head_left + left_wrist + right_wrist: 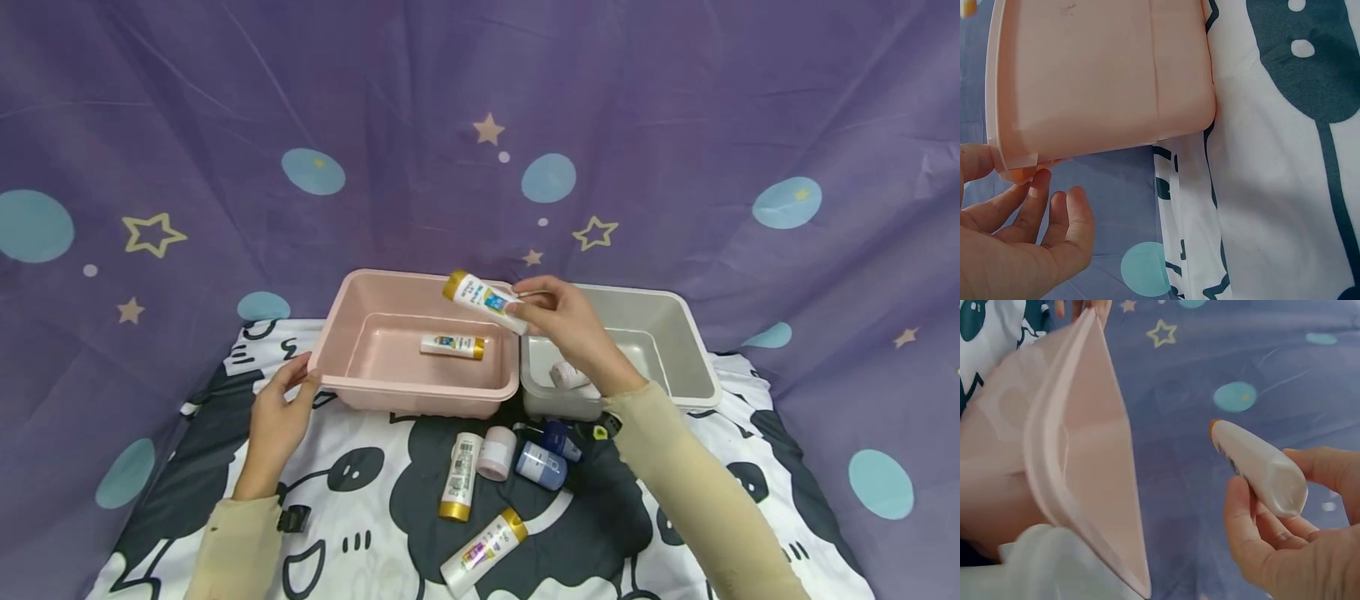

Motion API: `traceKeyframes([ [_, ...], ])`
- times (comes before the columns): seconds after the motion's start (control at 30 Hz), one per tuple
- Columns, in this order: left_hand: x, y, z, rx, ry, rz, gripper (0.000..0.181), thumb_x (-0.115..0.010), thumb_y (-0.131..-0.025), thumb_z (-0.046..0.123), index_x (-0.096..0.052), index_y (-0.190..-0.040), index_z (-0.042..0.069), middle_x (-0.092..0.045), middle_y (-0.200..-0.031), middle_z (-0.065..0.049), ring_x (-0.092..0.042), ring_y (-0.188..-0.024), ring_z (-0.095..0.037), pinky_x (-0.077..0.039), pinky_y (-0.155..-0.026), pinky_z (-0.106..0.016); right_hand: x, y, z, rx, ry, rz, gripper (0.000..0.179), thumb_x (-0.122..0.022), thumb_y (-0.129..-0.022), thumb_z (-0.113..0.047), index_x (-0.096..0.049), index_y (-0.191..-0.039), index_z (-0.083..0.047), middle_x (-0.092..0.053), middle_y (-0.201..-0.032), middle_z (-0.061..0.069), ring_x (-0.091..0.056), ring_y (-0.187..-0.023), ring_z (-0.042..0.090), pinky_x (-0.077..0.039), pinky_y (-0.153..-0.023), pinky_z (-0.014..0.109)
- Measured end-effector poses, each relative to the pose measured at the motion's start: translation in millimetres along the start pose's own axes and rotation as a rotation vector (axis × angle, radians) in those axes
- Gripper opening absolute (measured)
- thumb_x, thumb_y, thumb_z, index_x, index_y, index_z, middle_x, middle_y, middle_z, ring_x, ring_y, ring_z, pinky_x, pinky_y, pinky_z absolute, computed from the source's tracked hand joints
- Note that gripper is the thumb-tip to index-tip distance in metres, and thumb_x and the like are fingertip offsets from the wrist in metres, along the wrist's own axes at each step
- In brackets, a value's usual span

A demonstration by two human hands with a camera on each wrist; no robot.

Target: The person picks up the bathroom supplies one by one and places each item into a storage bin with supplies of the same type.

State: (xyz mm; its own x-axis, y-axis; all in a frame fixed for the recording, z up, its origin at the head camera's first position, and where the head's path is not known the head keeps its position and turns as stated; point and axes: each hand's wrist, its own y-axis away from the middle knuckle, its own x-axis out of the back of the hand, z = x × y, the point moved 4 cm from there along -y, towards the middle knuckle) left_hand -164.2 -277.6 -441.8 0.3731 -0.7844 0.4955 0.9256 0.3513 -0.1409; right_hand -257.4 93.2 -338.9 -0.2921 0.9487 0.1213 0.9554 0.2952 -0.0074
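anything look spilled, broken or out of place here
Nothing looks spilled or damaged. Slightly untidy, perhaps: two white plastic bottles with gold caps lie at different angles on the black-and-white patterned cloth, outside the rectangular pink plastic bin where a similar white gold-capped bottle lies.

Label txt on held btl. too sm.
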Motion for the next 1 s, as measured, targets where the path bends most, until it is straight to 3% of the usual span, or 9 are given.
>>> traceKeyframes([
  [0.2, 2.5, 1.3, -4.6, -0.004, -0.008, 0.003, 0.050, -0.053, -0.104, 0.031, -0.051, -0.145, 0.002, -0.059, -0.134, -0.021, -0.051, -0.128, -0.035, -0.046, -0.096, -0.051, -31.0, -57.1, 13.3, -0.027, -0.056, -0.058, 0.036, -0.067, -0.094, -0.005, -0.057, -0.125, 0.010, -0.069, -0.097, 0.016, -0.065, -0.075, 0.017, -0.057, -0.064, 0.031],
  [0.37, 4.2, 1.8, -7.6, -0.013, -0.022, 0.016, 0.047, -0.054, -0.104, 0.030, -0.053, -0.144, 0.005, -0.062, -0.132, -0.018, -0.053, -0.126, -0.030, -0.047, -0.092, -0.040, -54.7, -92.6, 31.2, -0.139, -0.032, -0.091, 0.035, -0.070, -0.091, -0.004, -0.058, -0.122, 0.009, -0.065, -0.106, 0.016, -0.060, -0.069, 0.014, -0.059, -0.077, 0.041],
  [0.5, 3.4, 1.8, -6.7, -0.026, -0.007, 0.014, 0.047, -0.056, -0.104, 0.030, -0.055, -0.143, 0.004, -0.063, -0.130, -0.018, -0.053, -0.125, -0.031, -0.045, -0.086, -0.026, -62.6, -110.8, 43.4, -0.192, 0.024, -0.097, 0.027, -0.067, -0.091, -0.001, -0.062, -0.115, 0.011, -0.063, -0.110, 0.020, -0.060, -0.072, 0.018, -0.058, -0.080, 0.043],
  [0.63, 1.9, 1.3, -6.3, -0.036, 0.015, 0.008, 0.047, -0.057, -0.103, 0.029, -0.055, -0.143, 0.005, -0.063, -0.129, -0.018, -0.054, -0.124, -0.030, -0.042, -0.081, -0.015, -64.0, -120.5, 53.9, -0.231, 0.067, -0.080, 0.023, -0.067, -0.092, -0.002, -0.063, -0.111, 0.011, -0.063, -0.104, 0.018, -0.065, -0.081, 0.022, -0.058, -0.080, 0.043],
  [0.8, 1.7, 0.8, -4.9, -0.047, 0.025, 0.007, 0.046, -0.057, -0.103, 0.029, -0.055, -0.143, 0.005, -0.064, -0.127, -0.019, -0.054, -0.123, -0.030, -0.041, -0.080, -0.013, -63.5, -119.8, 58.7, -0.246, 0.012, -0.073, 0.020, -0.064, -0.094, 0.000, -0.061, -0.111, 0.010, -0.066, -0.102, 0.022, -0.065, -0.076, 0.024, -0.057, -0.084, 0.046],
  [0.87, 1.8, 1.0, -4.0, -0.048, 0.022, 0.006, 0.047, -0.056, -0.104, 0.029, -0.054, -0.143, 0.004, -0.064, -0.128, -0.019, -0.054, -0.123, -0.031, -0.042, -0.081, -0.016, -62.5, -116.0, 55.3, -0.221, 0.027, -0.072, 0.020, -0.064, -0.094, -0.001, -0.062, -0.112, 0.008, -0.066, -0.104, 0.023, -0.066, -0.076, 0.026, -0.057, -0.084, 0.046],
  [1.0, 1.8, 1.7, -4.0, -0.041, 0.019, 0.008, 0.047, -0.056, -0.104, 0.030, -0.054, -0.143, 0.005, -0.064, -0.128, -0.019, -0.054, -0.123, -0.031, -0.042, -0.081, -0.017, -59.6, -99.2, 38.1, -0.123, 0.157, -0.112, 0.025, -0.066, -0.096, -0.009, -0.063, -0.117, 0.005, -0.067, -0.105, 0.020, -0.067, -0.087, 0.037, -0.057, -0.081, 0.046],
])
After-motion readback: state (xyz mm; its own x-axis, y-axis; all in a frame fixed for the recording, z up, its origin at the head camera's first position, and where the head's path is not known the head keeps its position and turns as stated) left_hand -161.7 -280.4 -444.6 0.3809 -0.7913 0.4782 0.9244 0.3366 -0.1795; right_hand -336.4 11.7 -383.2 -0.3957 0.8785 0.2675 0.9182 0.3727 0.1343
